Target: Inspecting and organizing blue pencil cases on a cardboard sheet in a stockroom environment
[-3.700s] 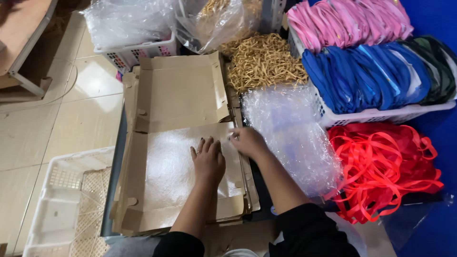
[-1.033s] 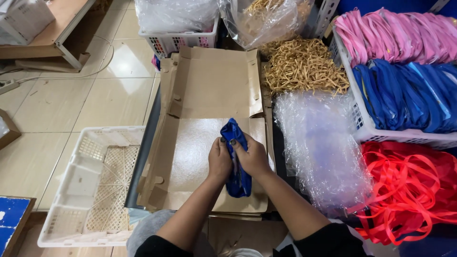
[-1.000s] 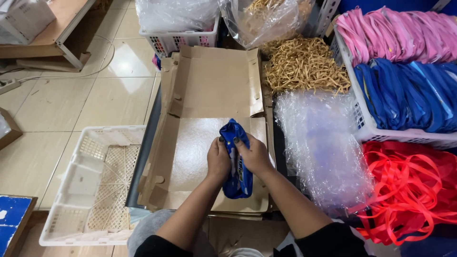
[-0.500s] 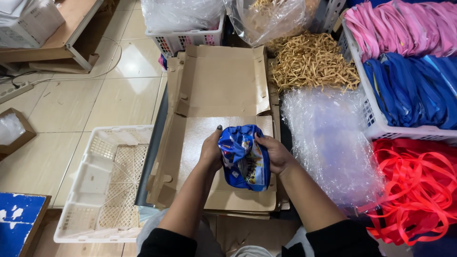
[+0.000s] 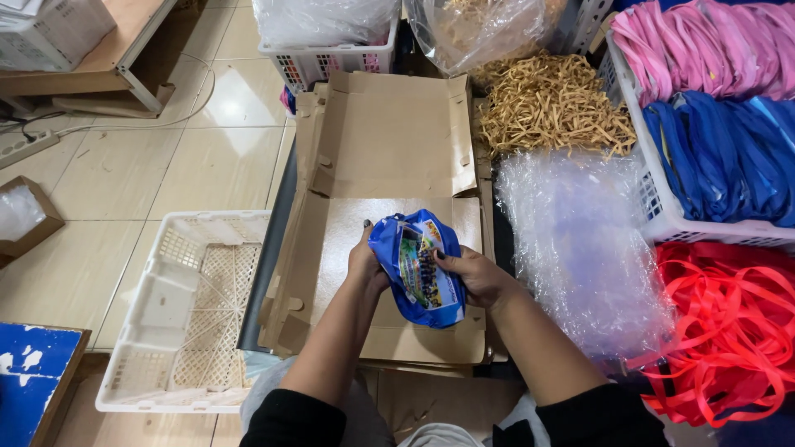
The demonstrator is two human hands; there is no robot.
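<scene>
Both of my hands hold a blue bag (image 5: 418,269) with a colourful printed panel, lifted a little above a flattened cardboard sheet (image 5: 389,157). My left hand (image 5: 364,263) grips its left edge and my right hand (image 5: 472,273) grips its right edge. The bag is bunched up with its print facing me. A stack of clear plastic bags (image 5: 580,248) lies just right of my right arm.
A white basket (image 5: 662,190) at right holds blue (image 5: 720,157) and pink straps (image 5: 704,50). Red straps (image 5: 729,331) pile below it. Tan ties (image 5: 555,103) lie behind the cardboard. A white crate (image 5: 182,314) stands on the tiled floor at left.
The bag was pressed long and narrow on the cardboard; now I have lifted and turned it so its printed side shows. The view has shifted slightly.
</scene>
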